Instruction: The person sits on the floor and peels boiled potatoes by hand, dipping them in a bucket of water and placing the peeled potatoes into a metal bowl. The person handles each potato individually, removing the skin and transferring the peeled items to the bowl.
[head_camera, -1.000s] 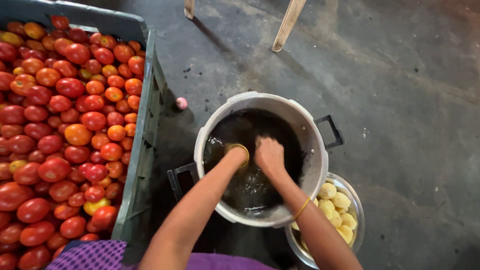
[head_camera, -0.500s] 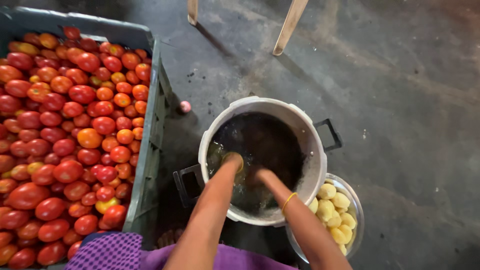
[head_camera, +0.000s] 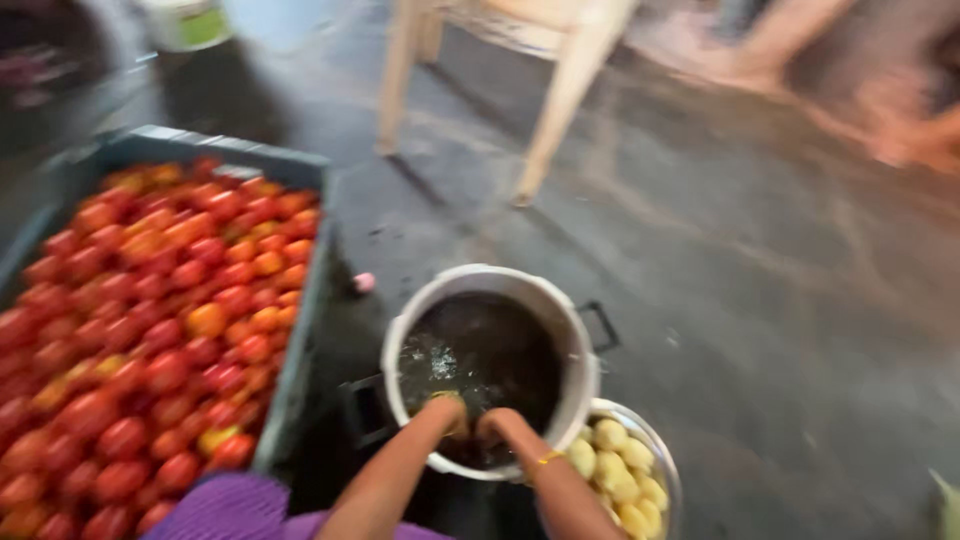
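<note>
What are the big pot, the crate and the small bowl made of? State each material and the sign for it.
Big pot: seemingly metal, likely aluminium or steel, given its dull silver-grey wall and dark loop handles. Crate: probably moulded plastic, with matte dark grey-green, thick straight walls. Small bowl: apparently steel, judging by its thin shiny rim, though blur leaves the finish uncertain.

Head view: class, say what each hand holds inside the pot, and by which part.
It cannot be told: both the left hand and right hand reach into the pot, over dark water.
</note>
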